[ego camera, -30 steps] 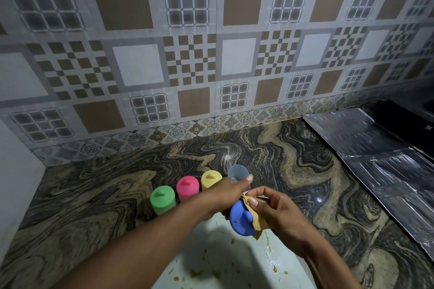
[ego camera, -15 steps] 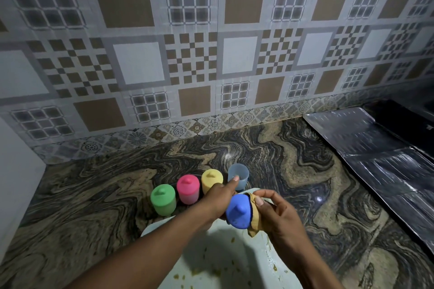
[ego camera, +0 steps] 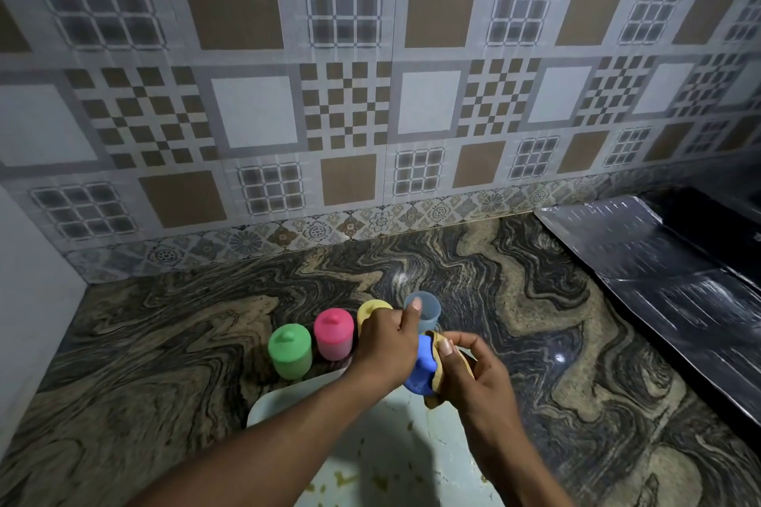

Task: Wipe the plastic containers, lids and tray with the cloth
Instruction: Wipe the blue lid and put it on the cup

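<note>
Four small plastic containers stand in a row on the swirled stone counter (ego camera: 164,342) in front of you, running from near left to farther right. First comes the green-lidded container (ego camera: 289,351), then the pink-lidded container (ego camera: 334,334) just beside it, then the yellow-lidded container (ego camera: 370,311), partly hidden behind your left hand. Last in the row is the clear container (ego camera: 426,311), which stands open with no lid.

Your left hand (ego camera: 387,346) reaches in from the lower left and is closed around the blue lid (ego camera: 422,368), its forefinger raised in front of the clear container. Your right hand (ego camera: 477,379) comes in from the lower right and pinches the tan cloth (ego camera: 438,370) against the right side of that lid, thumb on top. Both hands meet over the far edge of the pale tray (ego camera: 267,410), which lies on the counter close to you and shows yellowish smears and crumbs on its surface.

Behind the counter rises a patterned tile wall (ego camera: 370,95). At the far right, a sheet of crinkled silver foil (ego camera: 659,280) covers part of the counter.
</note>
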`<action>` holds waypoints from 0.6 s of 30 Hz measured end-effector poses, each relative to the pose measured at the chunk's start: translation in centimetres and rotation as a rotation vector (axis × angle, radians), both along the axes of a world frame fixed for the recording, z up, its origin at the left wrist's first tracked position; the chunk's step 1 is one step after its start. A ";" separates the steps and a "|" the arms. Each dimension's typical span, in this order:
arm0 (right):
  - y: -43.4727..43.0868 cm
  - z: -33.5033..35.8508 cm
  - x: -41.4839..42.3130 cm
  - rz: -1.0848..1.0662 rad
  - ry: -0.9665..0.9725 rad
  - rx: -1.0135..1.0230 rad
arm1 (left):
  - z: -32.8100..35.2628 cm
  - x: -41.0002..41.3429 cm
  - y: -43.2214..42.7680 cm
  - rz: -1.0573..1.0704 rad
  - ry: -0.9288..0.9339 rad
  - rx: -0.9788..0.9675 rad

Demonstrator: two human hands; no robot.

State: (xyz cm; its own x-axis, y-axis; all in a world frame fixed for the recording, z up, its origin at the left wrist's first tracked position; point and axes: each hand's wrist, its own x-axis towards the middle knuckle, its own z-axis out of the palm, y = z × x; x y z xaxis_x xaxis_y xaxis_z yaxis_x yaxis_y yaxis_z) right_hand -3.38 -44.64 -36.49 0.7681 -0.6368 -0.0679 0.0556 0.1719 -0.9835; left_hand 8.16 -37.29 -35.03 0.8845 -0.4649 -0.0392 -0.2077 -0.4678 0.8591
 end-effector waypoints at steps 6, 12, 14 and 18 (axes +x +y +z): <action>1.2 -0.8 0.7 -0.137 0.005 0.190 | -1.0 -1.8 -0.9 0.325 0.154 -0.246; -2.7 1.2 0.1 0.213 0.132 0.184 | 0.2 0.7 -0.2 -0.036 0.525 -0.025; -1.7 1.2 0.7 0.179 0.103 0.161 | 0.7 0.3 -0.4 0.092 0.362 0.027; 2.0 -0.8 2.2 -0.141 0.058 0.080 | 0.6 -1.3 -0.8 0.517 0.153 -0.084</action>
